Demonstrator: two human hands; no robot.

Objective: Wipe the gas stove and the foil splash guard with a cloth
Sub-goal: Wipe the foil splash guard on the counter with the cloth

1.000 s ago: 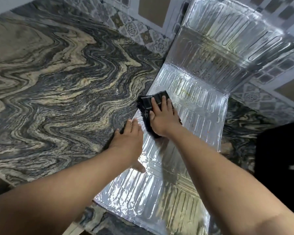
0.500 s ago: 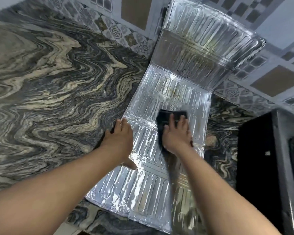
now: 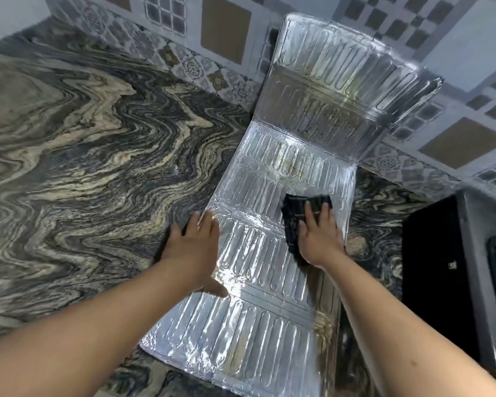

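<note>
Moved: right hand (image 3: 318, 236) and cloth (image 3: 299, 209) sit further toward the right edge of the foil splash guard (image 3: 269, 333) than half a second ago; left hand (image 3: 194, 247) has hardly shifted.
Right hand: palm down, fingers spread flat on the dark cloth, pressing it to the foil; not curled around it.
Cloth: dark, folded, lying on the middle flat panel close to the guard's right edge; part shows beyond the fingertips, part below the wrist.
Left hand: open and flat, fingers on the guard's left edge, thumb splayed over the foil; nothing gripped.
Foil splash guard: unfolded, ribbed panels flat on the marbled countertop (image 3: 83, 173); far panel tilts up against the tiled wall (image 3: 226, 32). Yellowish staining near the fold.
Gas stove: dark body (image 3: 433, 267) at the right edge, only partly in view, apart from the guard.
</note>
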